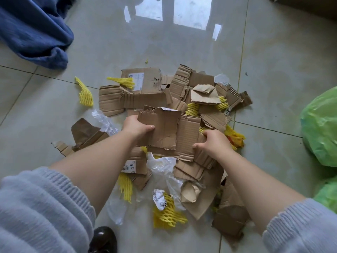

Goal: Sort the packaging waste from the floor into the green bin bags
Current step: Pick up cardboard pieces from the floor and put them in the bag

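Note:
A pile of packaging waste lies on the tiled floor: torn brown cardboard pieces (144, 83), yellow foam netting (168, 215) and crumpled clear plastic film (161, 166). My left hand (135, 126) grips the left edge of a torn cardboard sheet (163, 127) at the pile's middle. My right hand (212, 141) grips a ribbed cardboard piece (187, 137) just right of it. A green bin bag (321, 128) stands at the right edge, and a second green bag (328, 195) shows below it.
A blue cloth (34, 31) lies at the upper left. A dark shoe (103, 240) is at the bottom edge by the pile. A loose piece of yellow netting (84, 93) lies left of the heap. Brown cardboard (310, 5) fills the top right corner.

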Tool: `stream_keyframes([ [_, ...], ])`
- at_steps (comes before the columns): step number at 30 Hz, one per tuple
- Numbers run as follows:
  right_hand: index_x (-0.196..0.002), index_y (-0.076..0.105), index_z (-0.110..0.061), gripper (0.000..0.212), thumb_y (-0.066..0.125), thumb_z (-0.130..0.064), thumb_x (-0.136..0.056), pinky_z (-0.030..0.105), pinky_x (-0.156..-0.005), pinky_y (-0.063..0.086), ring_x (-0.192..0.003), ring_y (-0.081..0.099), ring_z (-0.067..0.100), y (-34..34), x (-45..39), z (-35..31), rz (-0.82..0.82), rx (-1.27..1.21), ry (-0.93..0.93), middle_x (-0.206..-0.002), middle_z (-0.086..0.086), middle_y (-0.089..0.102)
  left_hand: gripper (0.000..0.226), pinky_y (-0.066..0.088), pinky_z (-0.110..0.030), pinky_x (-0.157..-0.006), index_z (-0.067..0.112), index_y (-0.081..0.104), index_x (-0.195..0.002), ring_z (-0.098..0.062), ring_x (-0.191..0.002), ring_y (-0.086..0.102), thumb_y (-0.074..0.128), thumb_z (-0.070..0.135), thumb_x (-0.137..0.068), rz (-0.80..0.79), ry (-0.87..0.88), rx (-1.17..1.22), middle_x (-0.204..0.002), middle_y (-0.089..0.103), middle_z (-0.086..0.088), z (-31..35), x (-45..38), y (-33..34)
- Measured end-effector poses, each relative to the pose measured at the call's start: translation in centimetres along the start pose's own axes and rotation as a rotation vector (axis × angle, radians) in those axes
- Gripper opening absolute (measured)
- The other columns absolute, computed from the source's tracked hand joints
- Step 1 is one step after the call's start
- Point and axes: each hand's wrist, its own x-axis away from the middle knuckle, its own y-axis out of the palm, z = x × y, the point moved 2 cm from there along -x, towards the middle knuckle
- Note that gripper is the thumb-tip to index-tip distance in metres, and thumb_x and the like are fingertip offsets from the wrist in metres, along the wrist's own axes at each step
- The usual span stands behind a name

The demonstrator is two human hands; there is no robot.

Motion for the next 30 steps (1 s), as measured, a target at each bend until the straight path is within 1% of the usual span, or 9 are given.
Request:
stream_keyframes([
  [3, -0.086, 0.062, -0.017, 0.031, 0.073, -0.043, -0.074, 0.028, -0.061, 0.041, -0.081, 0.058, 0.020, -1.5, 0.2, 0.1, -0.048, -0.080, -0.015, -0.082, 0.000, 0.061, 0.038, 0.052, -0.040, -0.091, 0.011, 0.062, -0.107, -0.027, -0.099, 0.063, 0.078, 0.012, -0.073, -0.099, 0.006, 0.161, -0.113, 0.066, -0.013, 1.0, 0.2, -0.7],
  [7, -0.112, 0.061, -0.010, 0.043, 0.070, -0.037, -0.080, 0.028, -0.077, 0.045, -0.100, 0.059, 0.024, -3.4, 1.5, 0.7, -0.080, -0.164, -0.004, -0.109, 0.005, 0.062, 0.042, 0.055, -0.040, -0.084, 0.011, 0.060, -0.112, -0.027, -0.097, 0.064, 0.077, 0.016, -0.074, -0.111, 0.042, 0.192, -0.108, 0.065, -0.011, 2.2, 1.1, -3.1],
  [11, -0.111, 0.058, -0.006, 0.037, 0.065, -0.032, -0.085, 0.038, -0.086, 0.052, -0.096, 0.063, 0.027, -5.6, 4.1, 2.0, -0.107, -0.337, 0.057, -0.108, 0.011, 0.064, 0.032, 0.053, -0.035, -0.066, 0.012, 0.055, -0.104, -0.018, -0.077, 0.062, 0.074, 0.012, -0.078, -0.054, 0.116, 0.278, -0.091, 0.063, -0.005, 4.6, 3.8, -5.6],
  [14, -0.116, 0.054, -0.006, 0.035, 0.063, -0.025, -0.088, 0.032, -0.069, 0.052, -0.087, 0.060, 0.023, -7.5, 6.8, 3.0, -0.044, -0.499, 0.092, -0.105, 0.010, 0.062, 0.043, 0.055, -0.045, -0.079, 0.014, 0.056, -0.105, -0.026, -0.092, 0.065, 0.080, 0.019, -0.069, -0.034, 0.138, 0.342, -0.103, 0.064, -0.009, 6.1, 6.0, -8.0],
  [16, -0.115, 0.053, -0.008, 0.031, 0.063, -0.020, -0.088, 0.028, -0.058, 0.047, -0.082, 0.058, 0.022, -8.7, 9.0, 4.0, 0.027, -0.572, 0.112, -0.099, 0.009, 0.061, 0.053, 0.055, -0.047, -0.078, 0.011, 0.057, -0.115, -0.030, -0.096, 0.065, 0.081, 0.018, -0.068, -0.032, 0.164, 0.377, -0.110, 0.064, -0.012, 6.2, 7.1, -9.2],
  [18, -0.114, 0.055, -0.008, 0.029, 0.063, -0.014, -0.087, 0.025, -0.051, 0.043, -0.069, 0.058, 0.019, -9.6, 11.5, 5.5, 0.078, -0.673, 0.134, -0.085, 0.005, 0.061, 0.057, 0.055, -0.050, -0.078, 0.011, 0.055, -0.121, -0.031, -0.097, 0.065, 0.079, 0.016, -0.070, -0.064, 0.183, 0.421, -0.114, 0.063, -0.014, 5.9, 8.0, -10.1],
  [22, -0.110, 0.060, -0.001, 0.025, 0.063, -0.006, -0.085, 0.019, -0.042, 0.048, -0.044, 0.062, 0.014, -7.3, 17.2, 10.0, 0.074, -0.986, 0.272, -0.059, 0.004, 0.068, 0.054, 0.055, -0.051, -0.077, 0.009, 0.053, -0.125, -0.033, -0.102, 0.063, 0.074, 0.016, -0.076, -0.136, 0.177, 0.484, -0.118, 0.062, -0.014, 5.1, 10.6, -10.0],
  [24, -0.112, 0.059, 0.002, 0.029, 0.063, -0.010, -0.086, 0.027, -0.054, 0.052, -0.052, 0.063, 0.018, -3.9, 19.4, 12.2, 0.085, -1.108, 0.390, -0.062, 0.005, 0.068, 0.046, 0.057, -0.047, -0.070, 0.008, 0.051, -0.126, -0.032, -0.103, 0.062, 0.067, 0.013, -0.084, -0.176, 0.138, 0.500, -0.118, 0.061, -0.015, 4.5, 11.7, -8.6],
  [30, -0.113, 0.056, -0.007, 0.031, 0.064, -0.022, -0.087, 0.046, -0.090, 0.051, -0.099, 0.063, 0.033, 4.8, 20.4, 14.4, 0.107, -1.302, 0.588, -0.109, 0.018, 0.064, 0.037, 0.052, -0.040, -0.058, 0.008, 0.053, -0.122, -0.029, -0.092, 0.064, 0.063, 0.015, -0.087, -0.248, -0.040, 0.570, -0.111, 0.062, -0.013, 0.9, 13.7, -1.7],
])
